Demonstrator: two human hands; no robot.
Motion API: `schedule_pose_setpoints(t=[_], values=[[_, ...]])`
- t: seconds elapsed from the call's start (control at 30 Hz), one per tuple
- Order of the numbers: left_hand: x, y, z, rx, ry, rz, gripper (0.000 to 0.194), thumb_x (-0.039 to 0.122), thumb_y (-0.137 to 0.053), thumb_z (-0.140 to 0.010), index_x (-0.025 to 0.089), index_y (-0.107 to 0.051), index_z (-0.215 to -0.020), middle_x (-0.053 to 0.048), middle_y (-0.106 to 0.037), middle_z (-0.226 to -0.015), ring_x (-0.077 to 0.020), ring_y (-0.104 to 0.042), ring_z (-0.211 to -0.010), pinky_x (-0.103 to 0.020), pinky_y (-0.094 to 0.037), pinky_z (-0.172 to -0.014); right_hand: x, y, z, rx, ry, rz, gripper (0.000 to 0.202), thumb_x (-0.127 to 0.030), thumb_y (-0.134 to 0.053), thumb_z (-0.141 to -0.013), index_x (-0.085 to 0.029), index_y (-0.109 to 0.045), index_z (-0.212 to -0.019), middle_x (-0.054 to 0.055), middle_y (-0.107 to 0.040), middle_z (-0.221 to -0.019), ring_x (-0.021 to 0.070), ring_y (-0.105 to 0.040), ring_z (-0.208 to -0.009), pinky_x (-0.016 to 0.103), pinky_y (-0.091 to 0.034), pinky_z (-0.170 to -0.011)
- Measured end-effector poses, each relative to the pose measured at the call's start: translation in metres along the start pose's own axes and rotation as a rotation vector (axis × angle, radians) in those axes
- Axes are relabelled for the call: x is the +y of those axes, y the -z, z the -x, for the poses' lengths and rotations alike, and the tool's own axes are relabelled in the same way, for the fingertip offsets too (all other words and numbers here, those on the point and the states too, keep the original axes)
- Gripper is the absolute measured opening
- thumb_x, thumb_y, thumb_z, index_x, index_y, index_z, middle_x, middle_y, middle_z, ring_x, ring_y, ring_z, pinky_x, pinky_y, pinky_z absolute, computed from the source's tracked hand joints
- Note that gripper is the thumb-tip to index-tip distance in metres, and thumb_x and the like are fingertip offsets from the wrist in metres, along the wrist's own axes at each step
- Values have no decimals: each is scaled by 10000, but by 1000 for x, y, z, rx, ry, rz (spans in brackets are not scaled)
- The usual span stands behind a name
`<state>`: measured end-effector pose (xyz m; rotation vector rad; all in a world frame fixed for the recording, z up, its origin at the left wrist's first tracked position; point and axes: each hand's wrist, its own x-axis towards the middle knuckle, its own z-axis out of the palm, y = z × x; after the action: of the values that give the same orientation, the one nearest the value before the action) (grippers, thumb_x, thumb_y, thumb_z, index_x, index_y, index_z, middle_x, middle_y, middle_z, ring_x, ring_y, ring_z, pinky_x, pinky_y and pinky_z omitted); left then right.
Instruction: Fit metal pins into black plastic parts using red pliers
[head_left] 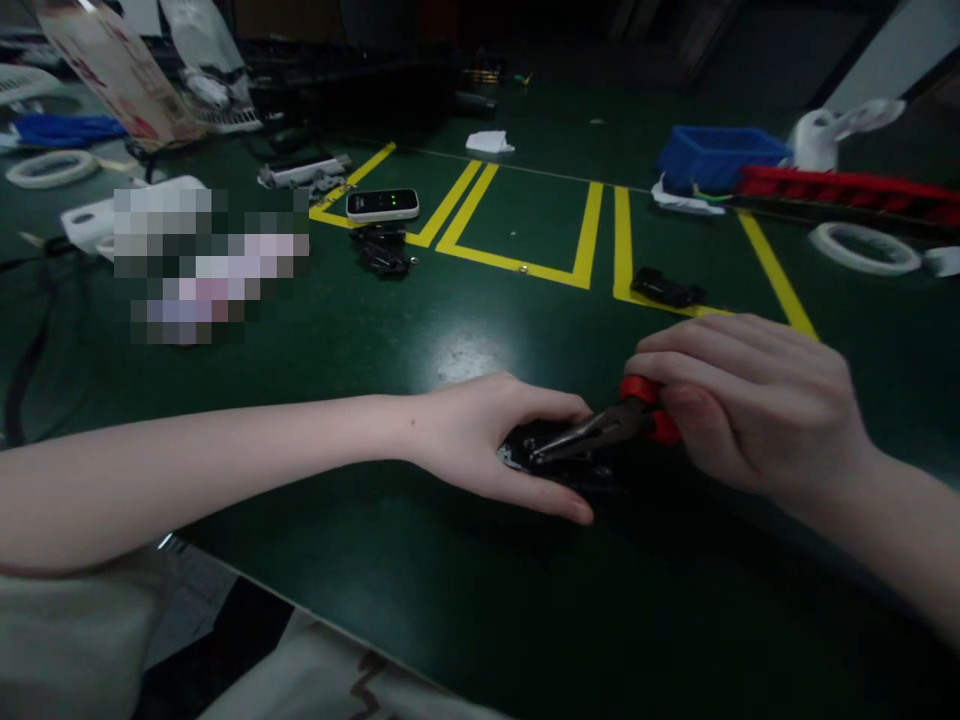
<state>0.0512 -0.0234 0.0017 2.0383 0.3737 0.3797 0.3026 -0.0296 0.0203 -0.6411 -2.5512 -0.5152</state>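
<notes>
My left hand [487, 430] lies low over the table, thumb and fingers gripping a small black part [551, 445] from both sides. Details of that part are dark and hard to make out. In my right hand [757, 400] is a pair of needle-nose pliers [600, 430] with red handles, its handles wrapped by the closed fingers. The jaws point left and down, their tips at the top of the black part between my left thumb and fingers. Whether the jaws pinch anything, I cannot tell.
Yellow tape [517, 265] marks rectangles on the green table [360, 560]. Black pieces [382, 250] and another black piece [667, 288] lie beyond my hands. A white device [382, 205] with green lights, a blue bin [716, 155], a red rack [847, 190] and a tape roll [862, 247] stand farther back.
</notes>
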Motion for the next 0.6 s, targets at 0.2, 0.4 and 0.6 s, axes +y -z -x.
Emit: schedule_pose_setpoints(t=[0.2,0.4,0.6], values=[[4,-15,-13,113,21,64,331,413,-750,-826,155,-604,-974,49,-588,-775,-84,-550,-679,-198,-404,-600,12,12,9,6,38,73,138,-158,-447,-917,-171,-584,-905,83,-665,-859,200,-599,-766,326,-460,-612],[9,-32,-11,353,8,119,440,335,-734,-848,156,-553,-1208,-46,-671,-1126,-159,-651,-1017,-269,-512,-872,12,37,-1,8,111,252,86,-171,-518,-858,-179,-588,-906,96,-667,-853,242,-560,-766,381,-451,-601],[9,-36,-4,388,-75,128,416,301,-723,-861,194,-532,-1214,-57,-669,-1179,-176,-660,-1070,-300,-520,-927,-2,49,-7,15,100,300,111,-209,-515,-864,-195,-614,-910,104,-668,-864,263,-550,-802,412,-442,-626]])
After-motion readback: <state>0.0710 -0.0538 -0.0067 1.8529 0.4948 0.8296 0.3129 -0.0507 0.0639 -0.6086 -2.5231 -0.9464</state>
